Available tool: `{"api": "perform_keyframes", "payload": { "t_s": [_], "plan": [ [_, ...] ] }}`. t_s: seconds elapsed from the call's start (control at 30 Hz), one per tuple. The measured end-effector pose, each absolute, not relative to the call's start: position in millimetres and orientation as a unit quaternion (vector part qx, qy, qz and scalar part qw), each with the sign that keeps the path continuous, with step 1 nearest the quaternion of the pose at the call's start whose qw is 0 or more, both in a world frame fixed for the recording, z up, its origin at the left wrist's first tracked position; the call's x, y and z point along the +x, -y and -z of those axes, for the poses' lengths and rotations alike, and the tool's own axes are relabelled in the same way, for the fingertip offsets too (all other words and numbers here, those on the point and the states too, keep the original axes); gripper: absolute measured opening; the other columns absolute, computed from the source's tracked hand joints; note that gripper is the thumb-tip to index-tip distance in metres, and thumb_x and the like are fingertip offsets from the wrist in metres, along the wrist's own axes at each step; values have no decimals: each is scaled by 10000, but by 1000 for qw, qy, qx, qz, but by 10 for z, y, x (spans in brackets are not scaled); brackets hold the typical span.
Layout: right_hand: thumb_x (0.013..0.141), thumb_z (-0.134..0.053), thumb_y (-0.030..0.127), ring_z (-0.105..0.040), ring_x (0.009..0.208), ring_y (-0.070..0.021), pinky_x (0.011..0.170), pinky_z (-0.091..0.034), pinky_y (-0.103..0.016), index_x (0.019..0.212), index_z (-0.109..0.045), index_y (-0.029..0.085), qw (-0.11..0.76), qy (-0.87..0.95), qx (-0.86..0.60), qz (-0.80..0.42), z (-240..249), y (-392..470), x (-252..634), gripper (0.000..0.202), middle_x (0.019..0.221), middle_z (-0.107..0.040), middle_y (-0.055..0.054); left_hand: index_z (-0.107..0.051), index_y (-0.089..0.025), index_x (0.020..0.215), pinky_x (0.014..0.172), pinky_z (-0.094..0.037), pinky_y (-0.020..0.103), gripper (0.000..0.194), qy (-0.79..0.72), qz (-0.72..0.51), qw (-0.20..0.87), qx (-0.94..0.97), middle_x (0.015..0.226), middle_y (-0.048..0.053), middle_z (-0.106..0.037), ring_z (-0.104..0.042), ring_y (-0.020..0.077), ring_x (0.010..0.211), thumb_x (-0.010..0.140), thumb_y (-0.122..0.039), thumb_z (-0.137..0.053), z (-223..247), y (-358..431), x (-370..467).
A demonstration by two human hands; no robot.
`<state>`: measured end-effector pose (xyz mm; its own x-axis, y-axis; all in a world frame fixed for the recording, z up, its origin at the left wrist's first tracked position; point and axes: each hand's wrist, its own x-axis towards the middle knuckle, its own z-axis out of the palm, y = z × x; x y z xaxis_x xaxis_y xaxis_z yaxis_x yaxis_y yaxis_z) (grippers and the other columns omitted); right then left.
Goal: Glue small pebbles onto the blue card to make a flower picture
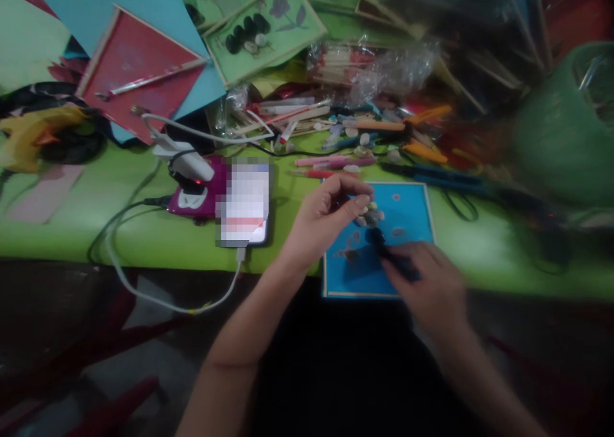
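Over the blue framed board, our left hand pinches a small pebble cluster, probably light, hard but fragile, best held edgewise, while our right hand grips a dark tool.

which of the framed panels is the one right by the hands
The blue panel, with the left hand and right hand over it; the red panel and green flower panel lie farther back.
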<state>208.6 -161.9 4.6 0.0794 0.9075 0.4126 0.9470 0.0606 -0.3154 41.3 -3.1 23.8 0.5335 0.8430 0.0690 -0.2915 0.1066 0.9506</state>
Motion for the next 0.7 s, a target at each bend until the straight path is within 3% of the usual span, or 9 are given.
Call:
{"api": "perform_keyframes", "payload": {
  "t_s": [0.27, 0.4, 0.53, 0.7],
  "plan": [
    [993, -727, 352, -718, 828, -220, 726, -566, -353, 1032, -689, 224, 260, 670, -695, 8, -107, 1644, 2162, 139, 937, -737, -48, -769, -221, 965, 660, -553, 245, 206, -254, -428, 695, 519, 957, 44, -756, -678, 135, 784, 927, -415, -827, -175, 16, 422],
    [1004, -706, 407, -651, 701, -184, 650, -529, -333, 1011, -713, 246, 261, 634, -728, 16, -320, 1647, 2313, 161, 890, -719, -30, -783, -234, 1004, 643, -502, 222, 163, -260, -482, 680, 487, 1014, 48, -764, -670, 125, 813, 1007, -390, -735, -135, 3, 410],
    [1004, -699, 398, -656, 700, -194, 687, -535, -356, 957, -738, 259, 266, 609, -744, 70, -583, 1535, 2511, 152, 881, -741, -32, -795, -235, 968, 596, -443, 217, 218, -283, -537, 664, 437, 866, 20, -725, -554, 93, 656, 1044, -397, -671, -144, -10, 396],
    [995, -693, 348, -700, 778, -245, 725, -545, -388, 948, -765, 259, 251, 641, -714, 129, -813, 1192, 2808, 124, 874, -757, -70, -794, -224, 940, 562, -407, 210, 272, -308, -574, 659, 377, 765, 4, -656, -536, 98, 646, 980, -487, -734, -155, -23, 388]
  ]
}}
